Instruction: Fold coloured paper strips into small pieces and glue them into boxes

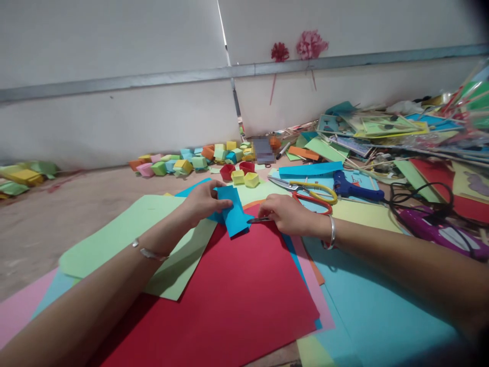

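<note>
My left hand (208, 203) pinches a folded piece of bright blue paper (234, 216) above the sheets. Close to the lower right edge of that paper is the dark pointed blade of small scissors (260, 220); my right hand (284, 214) is closed round them and hides their handles. Beneath both hands lies a large red sheet (229, 290). A light green sheet (126, 229) is under my left forearm. Just beyond my hands stand small red paper cups (228, 172) and yellow paper cups (251, 179).
Larger scissors (311, 194) with yellow and red handles lie right of centre, beside a blue glue gun (355, 188). Farther right is a purple tool (439, 232) with a black cord. Coloured paper boxes (183, 166) line the white wall; piled paper crafts (382, 130) fill the back right.
</note>
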`<state>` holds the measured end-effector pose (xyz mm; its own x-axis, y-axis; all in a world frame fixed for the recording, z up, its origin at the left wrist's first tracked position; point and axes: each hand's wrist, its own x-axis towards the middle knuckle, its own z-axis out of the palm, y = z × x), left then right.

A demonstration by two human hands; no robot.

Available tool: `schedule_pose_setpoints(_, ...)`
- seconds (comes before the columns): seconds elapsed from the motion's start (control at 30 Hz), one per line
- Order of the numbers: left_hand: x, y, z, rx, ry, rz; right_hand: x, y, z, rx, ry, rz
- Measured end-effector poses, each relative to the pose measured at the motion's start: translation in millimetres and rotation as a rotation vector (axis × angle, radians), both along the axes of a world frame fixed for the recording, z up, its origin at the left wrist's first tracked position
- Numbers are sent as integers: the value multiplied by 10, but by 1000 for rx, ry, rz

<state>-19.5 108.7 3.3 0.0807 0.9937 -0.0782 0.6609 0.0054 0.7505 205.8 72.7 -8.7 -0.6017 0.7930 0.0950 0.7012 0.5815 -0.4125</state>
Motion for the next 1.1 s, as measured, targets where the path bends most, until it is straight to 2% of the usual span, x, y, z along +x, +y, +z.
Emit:
schedule_pose_setpoints(0.2,48,-32,-95,80,128,10,5,9,21,-42,1,78)
schedule_pose_setpoints(0.33,114,-138,-47,287,275,-1,23,29,-28,-26,-2,124)
schedule_pose_setpoints(0.4,130,-185,24,422,327,-104,29,31,-55,14,-20,138)
schedule_pose_setpoints(0.43,127,-200,59,458,344,-237,30,29,-65,36,-36,142)
schedule_pose_setpoints(0.53,83,-202,118,364,346,-640,23,17,-76,85,-96,140)
schedule_pose_setpoints(0.6,44,-177,104,239,347,-762,17,10,-71,105,-122,139)
schedule_pose_setpoints(0.73,0,-109,-1,117,376,-833,19,0,-45,87,-97,165)
schedule_pose_setpoints(0.83,-3,-78,-62,83,384,-828,25,-21,-20,54,-79,175)
schedule_pose_setpoints(1.1,18,-86,-86,47,379,-801,2,-92,12,50,-103,192)
